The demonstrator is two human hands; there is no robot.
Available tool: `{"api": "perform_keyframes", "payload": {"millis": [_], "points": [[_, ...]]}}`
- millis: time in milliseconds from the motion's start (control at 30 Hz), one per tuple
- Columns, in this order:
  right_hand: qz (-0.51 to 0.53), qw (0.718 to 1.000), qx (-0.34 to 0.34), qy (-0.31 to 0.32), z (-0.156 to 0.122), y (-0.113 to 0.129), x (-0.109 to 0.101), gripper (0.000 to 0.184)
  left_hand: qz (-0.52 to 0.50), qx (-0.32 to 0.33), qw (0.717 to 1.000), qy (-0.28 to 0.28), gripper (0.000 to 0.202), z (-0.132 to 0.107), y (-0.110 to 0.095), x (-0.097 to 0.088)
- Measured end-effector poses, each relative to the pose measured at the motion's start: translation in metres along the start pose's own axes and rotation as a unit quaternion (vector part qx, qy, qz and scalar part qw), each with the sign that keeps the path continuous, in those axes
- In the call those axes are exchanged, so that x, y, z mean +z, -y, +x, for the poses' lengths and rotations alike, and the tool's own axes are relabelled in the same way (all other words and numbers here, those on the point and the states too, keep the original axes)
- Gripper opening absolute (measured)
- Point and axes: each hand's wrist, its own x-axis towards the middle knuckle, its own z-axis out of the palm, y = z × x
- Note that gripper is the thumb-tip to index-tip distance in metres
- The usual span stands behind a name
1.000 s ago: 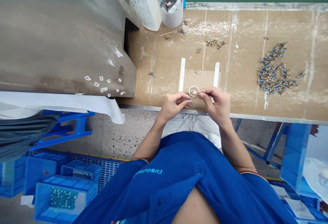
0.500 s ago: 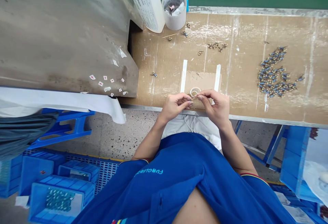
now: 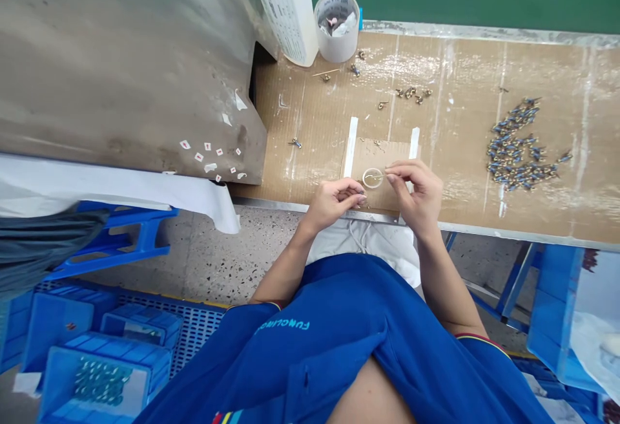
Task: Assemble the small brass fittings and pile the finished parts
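"Where's that thin stick?"

"In the right hand, pinched between thumb and fingertips, its far end over the small round dish. From here I can't tell whether the tip touches what's inside."

"And the left hand?"

"Just beside the dish, fingertips drawn together. Whether they grip some tiny part, I can't tell."

"How would you work the stick, then?"

"Light pinch, well back from the tip, wrist steady against the cardboard pad. I'd lift only a little at a time and wipe any excess on the rim, so nothing drips. The left hand should stay low and close, so the tip has a short way to travel."

"The pad looks secure."

"White tape strips run along both sides. Beyond, to the right, there's a heap of small blue-and-brass parts; I'd keep sleeves clear of those. A tub holding scraps stands at the back, beside a white plastic bottle."
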Motion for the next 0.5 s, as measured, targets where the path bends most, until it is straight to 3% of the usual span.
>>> {"api": "perform_keyframes", "payload": {"millis": [167, 333, 500], "points": [[-0.031, 0.997, -0.010, 0.077, 0.013, -0.011, -0.007, 0.016, 0.003, 0.010, 1.000, 0.001, 0.028, 0.000, 0.000, -0.002], [-0.110, 0.993, 0.033, -0.006, 0.076, -0.058, -0.037, 0.015, -0.002, 0.023, 1.000, 0.003, 0.030, -0.001, 0.003, -0.004], [-0.154, 0.987, 0.026, 0.030, 0.131, -0.102, -0.031, 0.012, -0.006, 0.031, 0.999, -0.003, 0.030, -0.002, 0.003, -0.004]]}}
